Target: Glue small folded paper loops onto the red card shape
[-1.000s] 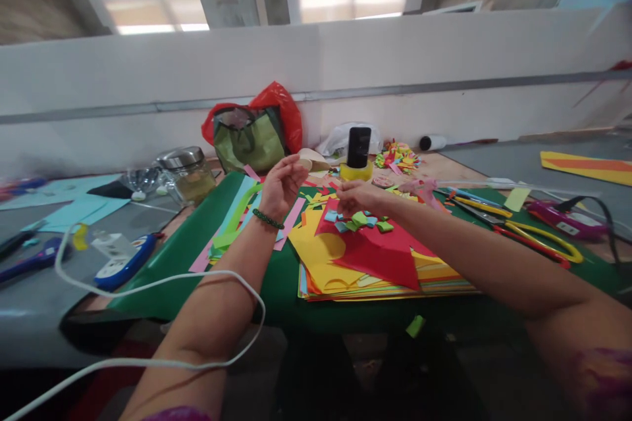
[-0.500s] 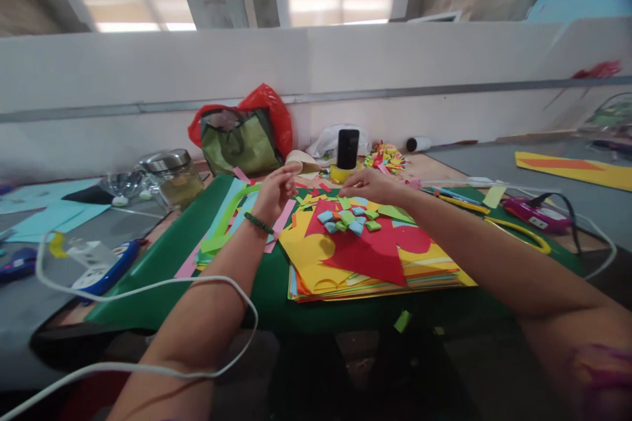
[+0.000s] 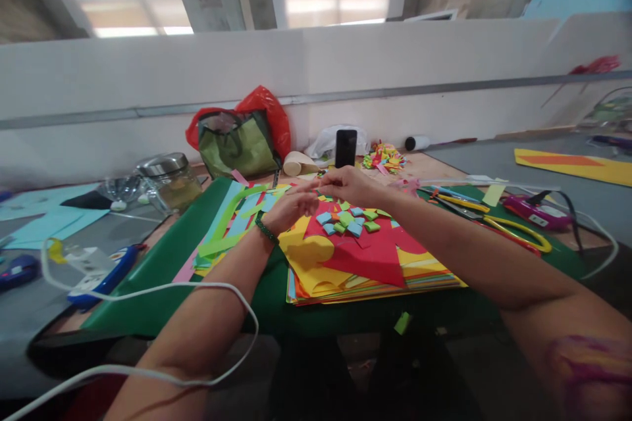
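Note:
My left hand (image 3: 292, 209), with a dark green bead bracelet on the wrist, hovers over the left side of the paper pile. Its fingers are bent and pressed together. The fingers of my right hand (image 3: 351, 185) are pinched and meet the left fingertips. Whatever lies between the fingers is too small to make out. Just below the right hand, small folded blue and green paper pieces (image 3: 348, 220) rest on a red paper sheet (image 3: 365, 256). Under that is a stack of yellow and other coloured paper (image 3: 306, 263). Green and pink paper strips (image 3: 220, 237) lie left of my left hand.
Scissors with yellow handles (image 3: 523, 233) and a purple device (image 3: 536, 212) lie at right. A phone (image 3: 345, 148) stands upright behind my hands. A glass jar (image 3: 172, 184) and a green bag (image 3: 237, 145) are at left. A white cable (image 3: 197, 286) crosses my left forearm.
My hands were apart over the paper and have come together at the fingertips. The left hand moved right and slightly nearer; the right hand moved left.

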A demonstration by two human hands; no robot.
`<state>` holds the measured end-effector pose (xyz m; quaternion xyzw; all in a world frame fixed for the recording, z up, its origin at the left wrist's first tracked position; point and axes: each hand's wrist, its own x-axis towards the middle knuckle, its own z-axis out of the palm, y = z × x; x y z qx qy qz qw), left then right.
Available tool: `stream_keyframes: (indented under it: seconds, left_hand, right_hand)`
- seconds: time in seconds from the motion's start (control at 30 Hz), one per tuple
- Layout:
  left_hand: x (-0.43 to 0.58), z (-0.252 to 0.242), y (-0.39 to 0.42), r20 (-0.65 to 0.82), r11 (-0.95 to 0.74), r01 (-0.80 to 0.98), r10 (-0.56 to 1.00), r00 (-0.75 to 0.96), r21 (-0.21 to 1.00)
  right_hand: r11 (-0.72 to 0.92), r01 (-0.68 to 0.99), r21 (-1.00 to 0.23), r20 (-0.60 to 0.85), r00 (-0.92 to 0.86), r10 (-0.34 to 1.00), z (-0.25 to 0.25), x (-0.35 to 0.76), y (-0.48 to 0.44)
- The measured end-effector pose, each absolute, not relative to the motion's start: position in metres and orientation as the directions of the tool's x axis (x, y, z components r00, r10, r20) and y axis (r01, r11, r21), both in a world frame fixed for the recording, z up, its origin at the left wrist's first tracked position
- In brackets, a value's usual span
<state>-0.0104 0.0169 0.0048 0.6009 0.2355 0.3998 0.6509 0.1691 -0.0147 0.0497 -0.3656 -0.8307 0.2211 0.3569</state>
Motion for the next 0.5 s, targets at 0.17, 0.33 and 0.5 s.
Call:
stream_keyframes:
  seconds: [0.17,0.33,0.5]
  left_hand:
    - [0.000,-0.005,0.011,0.078,0.011,-0.120,0.697,0.713,0.993]
    - [-0.010,0.006,0.016,0.139,0.008,-0.211,0.728,0.672,0.977]
    - [-0.020,0.020,0.014,0.150,0.086,-0.296,0.708,0.690,0.951]
  right_hand:
    - [0.455,0.198,-0.868,0.306,-0.507,0.806,0.045,0.162,-0.013]
    - [0.469,0.023,-0.883,0.468,-0.038,0.883,0.054,0.191,-0.003]
    - [0.550,-0.018,-0.835,0.529,0.250,0.811,0.067,0.225,-0.001]
